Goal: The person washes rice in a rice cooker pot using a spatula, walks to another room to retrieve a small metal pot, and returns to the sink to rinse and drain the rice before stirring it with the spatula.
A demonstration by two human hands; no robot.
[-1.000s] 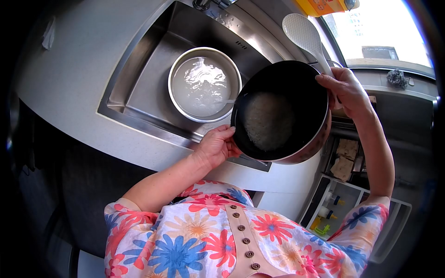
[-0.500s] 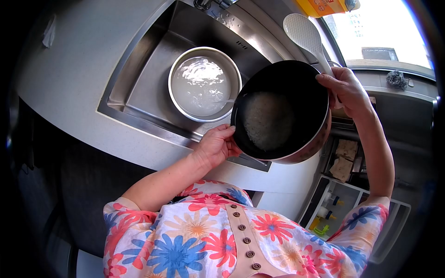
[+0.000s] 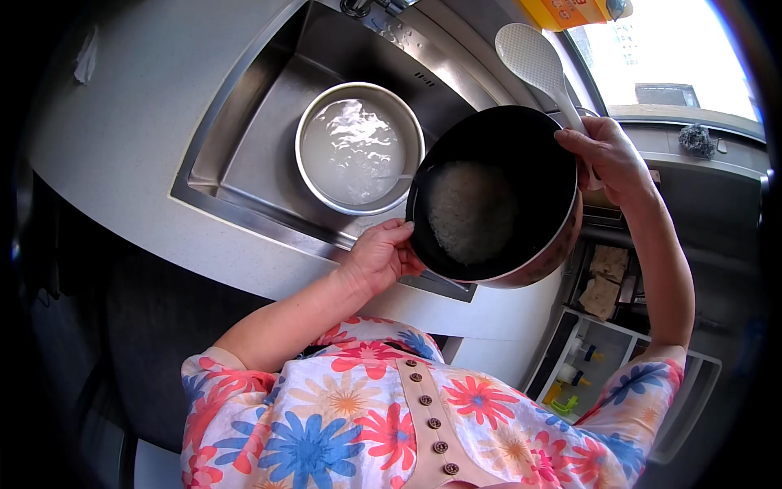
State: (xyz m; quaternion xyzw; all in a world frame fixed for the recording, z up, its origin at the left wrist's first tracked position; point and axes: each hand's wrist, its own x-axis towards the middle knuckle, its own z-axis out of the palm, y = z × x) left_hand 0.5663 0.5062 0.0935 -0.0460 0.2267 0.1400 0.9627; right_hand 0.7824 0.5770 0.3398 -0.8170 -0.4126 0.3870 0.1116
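Tilting dark pot (image 3: 533, 155) toward round metal pan (image 3: 358, 159), both hands grip it in head view. L hand (image 3: 383, 254) is closed on the pot's near lower-left edge, thumb at rim. R hand (image 3: 612, 159) is closed at the far R side, thumb at rim, also pinning white paddle (image 3: 529, 61), blade up & out past the pot. Pale wet grains (image 3: 471, 212) lie in the pot's lower part; thin stream (image 3: 399, 177) runs off its lip into the pan. Pan sits in s/steel sink (image 3: 269, 138), w/ cloudy liquid; faucet (image 3: 358, 6) above. Scourer (image 3: 696, 140) is by window, upper R.
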